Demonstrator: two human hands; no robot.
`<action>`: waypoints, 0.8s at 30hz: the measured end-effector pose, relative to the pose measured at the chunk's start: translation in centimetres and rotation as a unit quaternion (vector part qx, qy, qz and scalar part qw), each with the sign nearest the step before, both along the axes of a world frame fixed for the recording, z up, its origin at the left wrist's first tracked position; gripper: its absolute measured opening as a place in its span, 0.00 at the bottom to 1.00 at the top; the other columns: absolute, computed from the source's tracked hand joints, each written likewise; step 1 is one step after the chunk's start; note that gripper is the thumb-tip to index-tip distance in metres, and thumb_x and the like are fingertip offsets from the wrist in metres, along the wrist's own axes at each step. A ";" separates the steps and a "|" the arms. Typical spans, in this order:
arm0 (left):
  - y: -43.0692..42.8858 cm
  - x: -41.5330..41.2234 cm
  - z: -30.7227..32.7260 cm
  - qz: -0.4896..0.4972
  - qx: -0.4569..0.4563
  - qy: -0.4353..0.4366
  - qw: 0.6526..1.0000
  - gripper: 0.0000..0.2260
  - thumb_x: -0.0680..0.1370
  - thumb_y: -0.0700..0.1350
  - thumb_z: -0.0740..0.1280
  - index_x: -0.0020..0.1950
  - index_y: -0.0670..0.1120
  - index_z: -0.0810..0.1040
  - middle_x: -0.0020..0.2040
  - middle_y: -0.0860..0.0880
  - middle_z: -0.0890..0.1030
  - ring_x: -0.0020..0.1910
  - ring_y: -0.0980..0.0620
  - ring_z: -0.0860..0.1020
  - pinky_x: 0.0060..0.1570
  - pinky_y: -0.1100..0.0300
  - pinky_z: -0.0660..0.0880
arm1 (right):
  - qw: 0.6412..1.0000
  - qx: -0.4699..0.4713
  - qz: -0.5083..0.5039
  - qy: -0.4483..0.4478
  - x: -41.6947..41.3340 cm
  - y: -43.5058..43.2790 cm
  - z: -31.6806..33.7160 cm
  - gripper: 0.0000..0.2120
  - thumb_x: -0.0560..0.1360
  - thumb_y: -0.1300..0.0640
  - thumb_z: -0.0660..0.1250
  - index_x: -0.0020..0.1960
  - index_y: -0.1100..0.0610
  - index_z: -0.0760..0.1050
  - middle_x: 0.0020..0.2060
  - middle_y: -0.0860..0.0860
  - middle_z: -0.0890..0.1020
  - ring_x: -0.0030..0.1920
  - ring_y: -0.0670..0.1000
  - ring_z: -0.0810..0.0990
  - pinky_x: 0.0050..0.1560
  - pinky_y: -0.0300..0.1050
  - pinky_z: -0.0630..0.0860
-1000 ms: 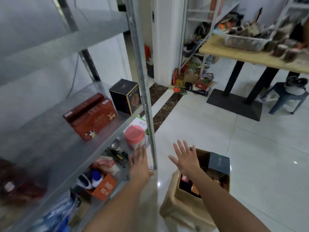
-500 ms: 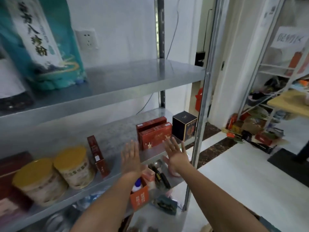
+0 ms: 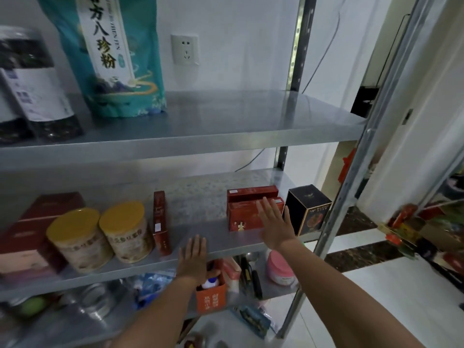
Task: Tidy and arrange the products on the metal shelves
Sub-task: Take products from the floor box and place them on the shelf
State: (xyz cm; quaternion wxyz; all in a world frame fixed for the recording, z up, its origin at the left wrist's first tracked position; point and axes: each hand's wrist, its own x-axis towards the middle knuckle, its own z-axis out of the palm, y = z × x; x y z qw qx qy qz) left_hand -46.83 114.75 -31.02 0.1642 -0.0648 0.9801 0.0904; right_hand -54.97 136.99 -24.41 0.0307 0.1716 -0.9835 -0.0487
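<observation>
Hands [image 3: 275,226] now nearer red boxes [image 3: 247,214].

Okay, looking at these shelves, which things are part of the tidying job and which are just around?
Part of the job:
red boxes by the right hand
black box
two yellow-lidded tins
slim red box
teal bag
left hand at the shelf edge

Just around:
wall socket
cable

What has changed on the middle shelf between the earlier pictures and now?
Both open hands rose toward the middle shelf: the right hand now reaches the red boxes, and the left hand is at the shelf's front edge. Nothing is grasped. The red boxes, black box and yellow-lidded cans kept their places.
</observation>
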 end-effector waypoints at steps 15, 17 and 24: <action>-0.5 -0.2 -1.6 -0.008 -0.003 0.008 1.000 0.46 0.78 0.64 0.60 0.77 0.45 0.31 0.78 0.43 0.32 0.77 0.41 0.35 0.74 0.42 0.38 | 0.994 -0.057 0.024 0.092 -2.5 -0.6 0.2 0.17 0.73 0.59 0.68 0.62 0.55 0.75 0.60 0.55 0.74 0.61 0.58 0.71 0.67 0.54 0.63; -0.6 -0.3 -1.2 -0.008 0.016 -0.007 1.000 0.45 0.78 0.64 0.60 0.77 0.45 0.32 0.77 0.43 0.32 0.77 0.40 0.34 0.73 0.41 0.37 | 0.993 -0.061 0.040 0.088 -2.4 -0.4 0.1 0.17 0.76 0.56 0.66 0.65 0.53 0.73 0.62 0.51 0.74 0.65 0.56 0.68 0.72 0.53 0.56; -0.6 -1.1 2.6 0.087 0.285 0.137 0.945 0.41 0.77 0.64 0.60 0.80 0.46 0.43 0.80 0.47 0.47 0.79 0.46 0.49 0.74 0.48 0.50 | 0.956 -0.290 0.034 -0.011 -0.3 -0.3 0.9 0.16 0.75 0.56 0.70 0.62 0.53 0.75 0.58 0.51 0.79 0.61 0.54 0.76 0.63 0.49 0.67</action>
